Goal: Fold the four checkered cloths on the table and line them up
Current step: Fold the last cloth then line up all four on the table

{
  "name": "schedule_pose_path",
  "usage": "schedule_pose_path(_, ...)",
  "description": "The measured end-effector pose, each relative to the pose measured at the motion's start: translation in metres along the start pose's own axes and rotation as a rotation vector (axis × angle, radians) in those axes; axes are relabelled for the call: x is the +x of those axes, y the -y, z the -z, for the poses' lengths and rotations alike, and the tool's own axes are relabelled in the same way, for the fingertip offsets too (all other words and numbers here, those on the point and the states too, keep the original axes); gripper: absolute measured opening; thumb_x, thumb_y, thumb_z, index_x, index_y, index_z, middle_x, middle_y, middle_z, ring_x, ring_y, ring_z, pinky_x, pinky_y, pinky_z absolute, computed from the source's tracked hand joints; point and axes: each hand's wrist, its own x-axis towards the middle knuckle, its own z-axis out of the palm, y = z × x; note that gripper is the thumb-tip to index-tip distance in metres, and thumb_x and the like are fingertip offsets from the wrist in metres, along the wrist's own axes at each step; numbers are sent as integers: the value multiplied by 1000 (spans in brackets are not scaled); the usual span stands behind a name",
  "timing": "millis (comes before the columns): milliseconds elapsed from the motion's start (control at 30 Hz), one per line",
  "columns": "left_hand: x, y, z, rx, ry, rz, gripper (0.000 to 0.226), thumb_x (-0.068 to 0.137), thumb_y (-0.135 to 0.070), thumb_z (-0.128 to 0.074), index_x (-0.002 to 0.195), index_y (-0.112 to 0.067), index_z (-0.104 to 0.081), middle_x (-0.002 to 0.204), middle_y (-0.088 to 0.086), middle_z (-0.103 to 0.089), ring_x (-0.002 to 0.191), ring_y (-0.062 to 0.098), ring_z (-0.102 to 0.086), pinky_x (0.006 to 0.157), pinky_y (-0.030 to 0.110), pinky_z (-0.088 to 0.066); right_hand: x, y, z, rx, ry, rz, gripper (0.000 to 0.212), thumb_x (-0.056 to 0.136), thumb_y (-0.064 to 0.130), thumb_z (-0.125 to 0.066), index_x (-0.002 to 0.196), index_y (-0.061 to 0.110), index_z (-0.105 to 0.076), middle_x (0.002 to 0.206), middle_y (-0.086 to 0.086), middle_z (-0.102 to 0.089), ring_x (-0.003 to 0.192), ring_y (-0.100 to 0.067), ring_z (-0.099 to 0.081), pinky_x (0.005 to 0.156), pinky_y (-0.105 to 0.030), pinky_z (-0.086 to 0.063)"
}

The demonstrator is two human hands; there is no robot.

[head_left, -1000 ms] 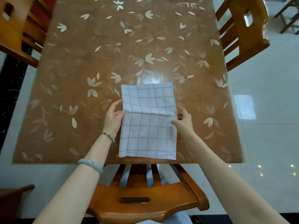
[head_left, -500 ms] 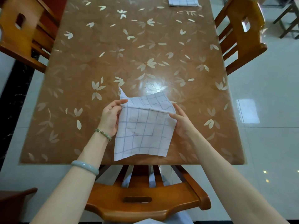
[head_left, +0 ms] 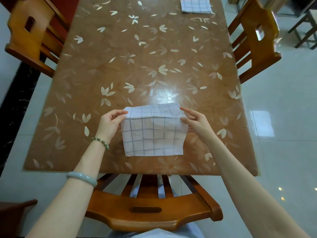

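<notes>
A home dining room is shown: a table [head_left: 137, 54] laid with a leaf-patterned cover is ringed by wooden chairs [head_left: 255, 36], and a glossy tiled floor [head_left: 281, 138] is seen around it.

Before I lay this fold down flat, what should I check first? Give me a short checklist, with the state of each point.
1. The left hand pinches the checkered cloth at its left end: ok.
2. The right hand pinches its right end: ok.
3. Its near edge lies on the table: ok.
4. Edges of both layers matched: cannot tell.
5. The folded cloth at the far end is well apart: ok.
</notes>
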Motion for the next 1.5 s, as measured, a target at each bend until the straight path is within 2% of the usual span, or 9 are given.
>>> schedule_pose_path(267,-5,-16,10,-30,-76,-41,16,90,-8,-59,88,-18,-71,94,1,-70,104,31,-64,91,46,-53,-8,33,-8,51,-126,47,27,92,8,-49,103,16,-72,65,5,-49,67,-9,-50,70,-34,-50)
schedule_pose_path(400,-13,-32,15,232,-83,-177,13,82,-24,-73,94,-22,-71,87,-10,-66,85,7,-61,68,3,-45,-10,46,1,-102,-81,86,22,83,13,-60,102,19,-71,82,-10,-60,81,-18,-60,81,-36,-55)
schedule_pose_path(600,-17,-51,10,562,-72,-268,15,79,-14,-73,92,-22,-73,85,-4,-68,73,4,-57,58,11,-38,-10,63,8,-482,-244,193,10,76,20,-74,85,20,-70,71,1,-63,65,-6,-55,66,-23,-45)
schedule_pose_path(800,-8,-62,28,396,105,-262,9,86,-20,-67,80,-27,-64,96,-1,-59,85,9,-57,81,25,-44,-20,76,23,-365,-102,180,8,80,19,-72,77,18,-65,106,9,-62,100,-8,-59,95,-29,-44)
schedule_pose_path(900,-6,-65,32,236,190,-240,10,92,-14,-59,84,-21,-62,82,-5,-63,69,-5,-57,73,19,-44,-24,79,21,-261,-19,184,11,86,16,-66,82,9,-59,82,-2,-63,77,-12,-59,78,-33,-49)
schedule_pose_path(1200,34,-14,6,311,154,-101,4,90,-16,-61,94,-17,-62,94,-2,-66,85,13,-61,80,33,-51,1,36,-3,-312,-146,6,14,85,14,-66,76,17,-56,75,-3,-62,70,-16,-63,50,-24,-52)
schedule_pose_path(1300,44,23,-12,401,91,30,36,90,-24,-61,121,-9,-53,116,9,-60,106,23,-57,94,37,-45,17,2,-9,-386,-176,-80,8,85,21,-65,91,19,-59,87,2,-60,80,-15,-57,61,-22,-47)
schedule_pose_path(1367,41,43,-24,525,91,35,51,90,-26,-60,133,-6,-43,132,14,-50,122,29,-48,103,40,-39,24,-19,-13,-443,-180,-110,37,85,22,-64,121,16,-54,108,-2,-57,95,-17,-55,76,-23,-43)
schedule_pose_path(1500,21,75,-37,977,165,-231,67,96,-39,-46,150,-10,-18,158,9,-15,146,26,-11,118,41,-11,21,-48,-31,-803,-103,20,62,89,28,-56,145,19,-33,148,-16,-34,141,-34,-22,112,-43,-22)
